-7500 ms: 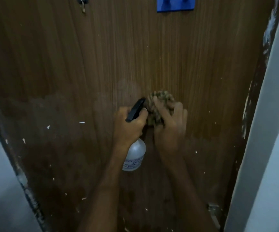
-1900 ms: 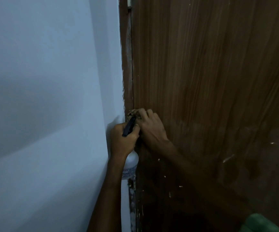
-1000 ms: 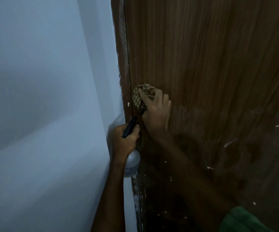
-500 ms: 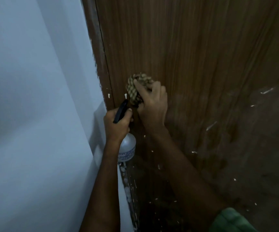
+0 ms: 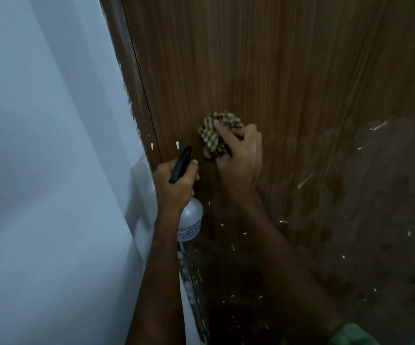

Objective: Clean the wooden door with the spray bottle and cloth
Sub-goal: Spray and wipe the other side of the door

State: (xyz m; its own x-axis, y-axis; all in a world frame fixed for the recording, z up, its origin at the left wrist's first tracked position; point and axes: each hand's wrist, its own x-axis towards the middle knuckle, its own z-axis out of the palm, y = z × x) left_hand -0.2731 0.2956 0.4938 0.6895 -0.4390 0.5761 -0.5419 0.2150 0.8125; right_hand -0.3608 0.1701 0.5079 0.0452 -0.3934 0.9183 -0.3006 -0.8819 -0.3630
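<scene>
The right hand's fingers (image 5: pixel 229 131) are curled round a bunched checked cloth (image 5: pixel 214 135), pressing it against the wooden door (image 5: pixel 288 70) near its left edge: the wiping step, by my reading. The left hand (image 5: pixel 176 180) grips the neck of the spray bottle (image 5: pixel 190 220), fingers wrapped round it below the black trigger head, whose nozzle points at the door just beside the cloth. White flecks dot the darker lower panel; the next move probably calls for spraying and rubbing there. Both forearms reach up from below, the right across the door, the left beside the pale wall (image 5: pixel 52 170).
</scene>
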